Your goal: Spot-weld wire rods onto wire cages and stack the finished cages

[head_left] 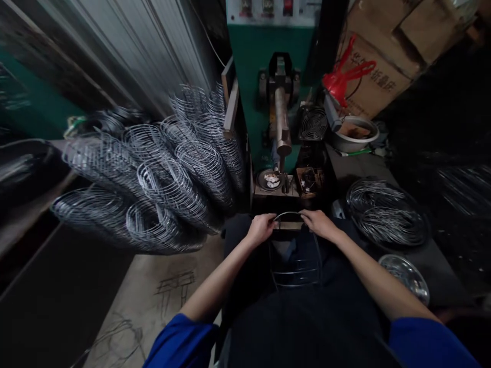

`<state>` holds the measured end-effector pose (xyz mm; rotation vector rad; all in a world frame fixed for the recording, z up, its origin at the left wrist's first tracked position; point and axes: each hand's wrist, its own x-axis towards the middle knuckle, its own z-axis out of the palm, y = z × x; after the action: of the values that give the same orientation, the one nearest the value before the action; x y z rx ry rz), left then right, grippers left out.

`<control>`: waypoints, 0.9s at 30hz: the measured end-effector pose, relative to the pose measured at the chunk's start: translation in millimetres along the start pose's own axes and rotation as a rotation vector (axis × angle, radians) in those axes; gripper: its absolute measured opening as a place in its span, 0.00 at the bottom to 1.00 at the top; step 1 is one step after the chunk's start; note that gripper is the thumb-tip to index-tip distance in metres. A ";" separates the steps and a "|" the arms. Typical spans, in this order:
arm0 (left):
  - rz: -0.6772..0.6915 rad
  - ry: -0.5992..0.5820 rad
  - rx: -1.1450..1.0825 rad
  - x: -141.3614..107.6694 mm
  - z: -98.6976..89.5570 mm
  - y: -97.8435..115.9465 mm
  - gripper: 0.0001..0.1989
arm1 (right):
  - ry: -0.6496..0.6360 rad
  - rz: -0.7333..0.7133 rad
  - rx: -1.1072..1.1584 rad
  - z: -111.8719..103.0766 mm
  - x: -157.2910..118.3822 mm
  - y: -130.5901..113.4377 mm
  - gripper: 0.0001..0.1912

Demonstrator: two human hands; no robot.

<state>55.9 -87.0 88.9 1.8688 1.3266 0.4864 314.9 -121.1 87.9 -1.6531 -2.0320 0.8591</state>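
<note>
My left hand [261, 228] and my right hand [319, 224] are closed on the two ends of a thin curved wire [288, 213] in front of my body. Below it, over my dark apron, hangs a wire frame [295, 285] with side wires and several cross bars. It seems to be joined to the curved wire, but I cannot tell for sure. Just beyond my hands stands a green machine [245, 66] with a thick metal arm [282, 122] pointing down. A small dish [264, 179] holding something whitish sits under that arm.
Bundles of bent wire loops [169, 179] are stacked at the left. On the right bench lie a round heap of wire rings [387, 212], a shiny metal bowl [404, 278] and a pale basin [374, 137]. Cardboard boxes [376, 76] and a red plastic thing [339, 87] are behind. Wire pieces [174, 283] lie on the floor.
</note>
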 end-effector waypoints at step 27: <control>0.417 0.178 0.329 85.1 -66.3 34.6 0.10 | 0.025 0.108 -0.673 -74.3 80.6 -69.2 0.21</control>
<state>64.3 10.2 146.3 2.4441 1.1812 0.6927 292.4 -35.1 182.3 -2.1017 -2.3867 0.1664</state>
